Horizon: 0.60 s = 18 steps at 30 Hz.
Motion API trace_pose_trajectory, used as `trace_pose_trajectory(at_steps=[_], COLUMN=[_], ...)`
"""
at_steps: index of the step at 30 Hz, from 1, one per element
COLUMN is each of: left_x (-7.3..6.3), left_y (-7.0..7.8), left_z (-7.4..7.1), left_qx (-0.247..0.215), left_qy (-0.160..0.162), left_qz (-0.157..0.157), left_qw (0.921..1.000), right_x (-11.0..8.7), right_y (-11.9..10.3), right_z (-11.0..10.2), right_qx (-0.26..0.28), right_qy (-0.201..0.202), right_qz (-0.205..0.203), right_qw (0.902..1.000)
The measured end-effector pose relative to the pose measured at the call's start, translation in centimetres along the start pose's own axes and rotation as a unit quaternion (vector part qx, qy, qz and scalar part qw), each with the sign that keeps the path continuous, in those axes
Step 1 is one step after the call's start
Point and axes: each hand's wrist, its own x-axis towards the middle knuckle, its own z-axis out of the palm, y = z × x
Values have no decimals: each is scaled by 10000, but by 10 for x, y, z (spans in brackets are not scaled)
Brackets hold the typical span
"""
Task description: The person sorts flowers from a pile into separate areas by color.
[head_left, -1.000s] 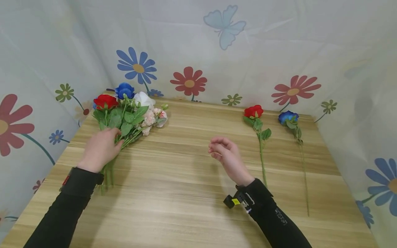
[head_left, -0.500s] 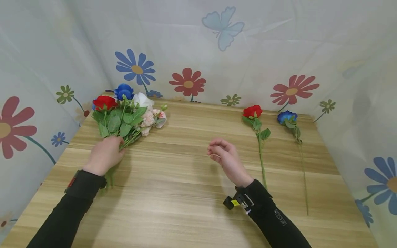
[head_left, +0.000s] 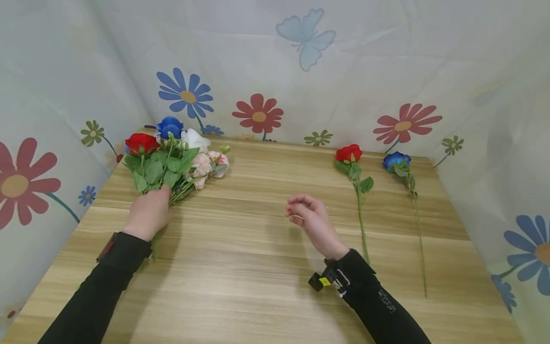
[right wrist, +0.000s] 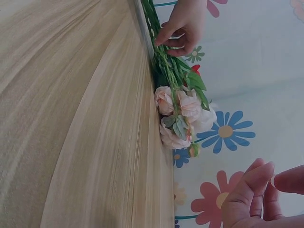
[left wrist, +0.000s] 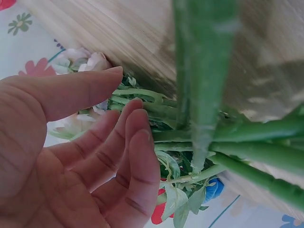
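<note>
A bunch of artificial flowers lies at the table's far left. In it are a red rose (head_left: 142, 143), a blue rose (head_left: 170, 127), a white flower (head_left: 195, 140) and pale pink flowers (head_left: 202, 165). My left hand (head_left: 148, 212) is over the stems, just below the leaves. The left wrist view shows its fingertips right at the green stems (left wrist: 256, 147), with the thumb held apart from the fingers and nothing in the palm. Over the middle of the table, my right hand (head_left: 315, 224) hovers with loosely bent fingers, holding nothing.
Two single stems lie to the right, one a red rose (head_left: 349, 153), the other a blue rose (head_left: 396, 161). A white curtain (head_left: 240, 52) printed with flowers and a butterfly encloses the wooden table (head_left: 240, 267) at the back and sides.
My left hand has shifted slightly right and toward me along the stems. The flowers have barely moved, and my right hand stays in place.
</note>
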Motion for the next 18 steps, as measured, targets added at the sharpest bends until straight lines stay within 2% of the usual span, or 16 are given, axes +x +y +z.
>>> trace_pose_trajectory(at_steps=[3, 8, 18], left_x=[-1, -3, -4], left_y=[-2, -7, -17], left_z=[-2, -5, -9], left_qx=[-108, -211, -194], left_qy=[59, 331, 412], left_qz=[-104, -307, -237], left_qw=[9999, 9988, 9987], right_x=[0, 0, -1], right_y=[0, 0, -1], right_z=[0, 0, 1], right_qx=[-13, -3, 9], right_qy=[-11, 0, -32], right_qz=[11, 19, 62], right_qw=[10000, 10000, 10000])
